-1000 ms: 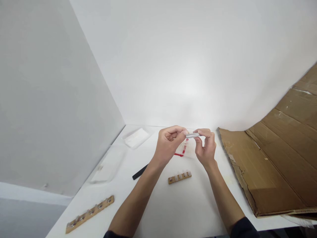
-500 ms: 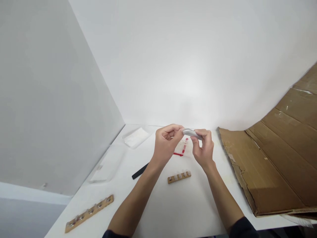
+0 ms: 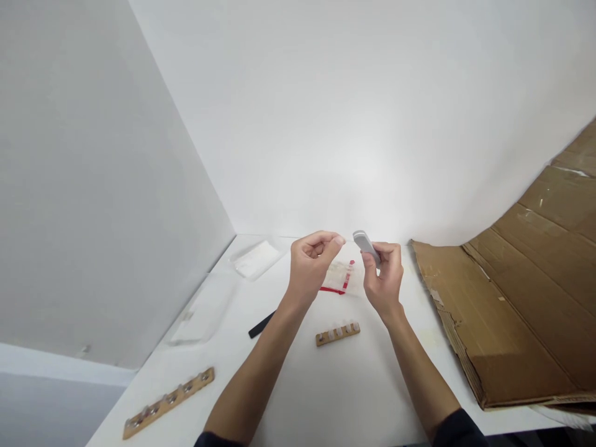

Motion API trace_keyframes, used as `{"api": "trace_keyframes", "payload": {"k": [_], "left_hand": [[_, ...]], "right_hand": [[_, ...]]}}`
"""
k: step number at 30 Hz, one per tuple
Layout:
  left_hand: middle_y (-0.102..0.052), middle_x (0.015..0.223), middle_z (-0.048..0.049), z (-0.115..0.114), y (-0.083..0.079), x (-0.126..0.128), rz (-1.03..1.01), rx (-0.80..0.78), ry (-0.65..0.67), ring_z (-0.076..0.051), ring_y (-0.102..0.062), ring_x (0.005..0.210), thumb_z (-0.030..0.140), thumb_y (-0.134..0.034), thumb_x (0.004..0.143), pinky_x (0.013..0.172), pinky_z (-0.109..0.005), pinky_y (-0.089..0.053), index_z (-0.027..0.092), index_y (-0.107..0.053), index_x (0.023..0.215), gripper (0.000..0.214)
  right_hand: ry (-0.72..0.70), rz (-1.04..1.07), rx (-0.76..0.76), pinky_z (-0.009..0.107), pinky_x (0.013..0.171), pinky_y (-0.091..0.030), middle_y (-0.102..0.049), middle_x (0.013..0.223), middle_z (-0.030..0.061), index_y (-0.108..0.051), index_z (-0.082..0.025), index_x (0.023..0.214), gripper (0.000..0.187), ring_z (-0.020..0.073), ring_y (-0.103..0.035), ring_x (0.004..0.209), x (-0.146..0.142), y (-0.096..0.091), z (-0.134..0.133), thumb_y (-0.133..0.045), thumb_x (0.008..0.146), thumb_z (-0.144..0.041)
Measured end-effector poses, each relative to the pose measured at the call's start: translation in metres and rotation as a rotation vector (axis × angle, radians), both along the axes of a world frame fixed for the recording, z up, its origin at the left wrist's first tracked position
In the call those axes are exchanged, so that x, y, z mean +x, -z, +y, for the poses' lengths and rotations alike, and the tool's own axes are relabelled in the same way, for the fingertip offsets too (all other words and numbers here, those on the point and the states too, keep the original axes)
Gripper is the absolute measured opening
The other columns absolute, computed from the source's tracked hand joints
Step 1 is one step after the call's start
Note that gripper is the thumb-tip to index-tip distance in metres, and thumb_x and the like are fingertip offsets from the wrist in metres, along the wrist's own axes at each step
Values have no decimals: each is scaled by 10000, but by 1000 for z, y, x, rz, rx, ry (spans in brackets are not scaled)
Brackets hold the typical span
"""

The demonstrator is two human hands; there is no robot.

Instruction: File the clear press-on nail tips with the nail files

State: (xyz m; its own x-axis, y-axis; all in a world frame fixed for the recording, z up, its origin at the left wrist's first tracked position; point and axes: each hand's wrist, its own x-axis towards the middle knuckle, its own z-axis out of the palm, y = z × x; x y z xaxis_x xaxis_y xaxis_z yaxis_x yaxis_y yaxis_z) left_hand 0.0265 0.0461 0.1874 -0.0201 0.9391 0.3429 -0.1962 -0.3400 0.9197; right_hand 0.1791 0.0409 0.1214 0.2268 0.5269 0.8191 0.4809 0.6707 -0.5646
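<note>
My right hand [image 3: 384, 276] is raised above the white table [image 3: 335, 391] and pinches a small flat grey piece [image 3: 365, 243] that points up and to the left. My left hand [image 3: 311, 264] is beside it, a little apart from the piece, fingers curled with thumb and forefinger pinched together; whether anything is in them I cannot make out. Below the hands lies a clear plastic bag with red print [image 3: 342, 277]. A short wooden strip with several small clear caps [image 3: 338, 333] rests nearer to me.
A longer wooden strip with metal studs [image 3: 168, 402] lies at the table's near left. A black stick [image 3: 262, 324] and clear plastic trays [image 3: 205, 308] [image 3: 257, 257] sit to the left. A large flattened cardboard sheet [image 3: 521, 292] covers the right side. White walls close in behind and left.
Both hands held the grey piece level between them; now my left hand has come off it and my right hand alone holds it, tilted upward.
</note>
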Motion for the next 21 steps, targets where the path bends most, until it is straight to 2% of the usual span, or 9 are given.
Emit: {"api": "trace_keyframes", "payload": {"k": [3,7,10,13,15,18,21], "left_hand": [[-491,531,37,-2,0,1,17,21,5,-83,-359,503,352,-821,782,445,-245,-243,175,-745,709,206],[-480,520,41,-6,-1,3,35,25,-11,-89,-369,507,332,-788,798,450,-246,-258,182,-728,688,195],[-455,519,50,-7,-1,3,31,31,-27,-84,-347,506,317,-783,799,453,-245,-251,181,-725,693,182],[-430,524,59,-6,1,3,7,10,18,-70,-299,493,328,-802,798,449,-244,-232,172,-738,714,188],[-401,518,69,-4,3,4,-24,-33,61,-60,-256,478,349,-816,791,440,-245,-211,168,-741,723,207],[-373,515,80,0,6,5,-71,-96,107,-49,-211,463,370,-824,779,429,-243,-182,166,-733,726,229],[-364,512,82,0,6,6,-72,-100,124,-48,-203,462,371,-815,781,429,-240,-180,166,-730,718,230]], "right_hand": [[-11,-24,3,339,725,-588,-716,989,47,-589,-247,1142,137,201,-709,863,1,0,0,-637,1033,-315],[66,43,-80,317,661,-559,-685,870,8,-574,-235,1083,128,173,-669,723,6,-1,2,-642,1031,-329],[42,55,-24,320,678,-573,-693,913,18,-572,-238,1119,140,169,-683,745,6,-3,-2,-647,1029,-314],[0,-59,54,318,680,-588,-724,972,40,-593,-247,1150,142,181,-712,812,1,-5,-7,-651,1024,-279],[35,-89,55,314,655,-586,-732,961,40,-598,-248,1132,120,183,-711,796,-2,-5,-8,-646,1026,-276],[133,-23,44,308,614,-576,-718,937,33,-584,-243,1117,105,172,-693,735,-3,-5,-7,-633,1035,-285],[89,-55,100,286,560,-548,-708,916,27,-581,-245,1131,123,162,-679,697,-2,-6,-7,-642,1028,-275]]}}
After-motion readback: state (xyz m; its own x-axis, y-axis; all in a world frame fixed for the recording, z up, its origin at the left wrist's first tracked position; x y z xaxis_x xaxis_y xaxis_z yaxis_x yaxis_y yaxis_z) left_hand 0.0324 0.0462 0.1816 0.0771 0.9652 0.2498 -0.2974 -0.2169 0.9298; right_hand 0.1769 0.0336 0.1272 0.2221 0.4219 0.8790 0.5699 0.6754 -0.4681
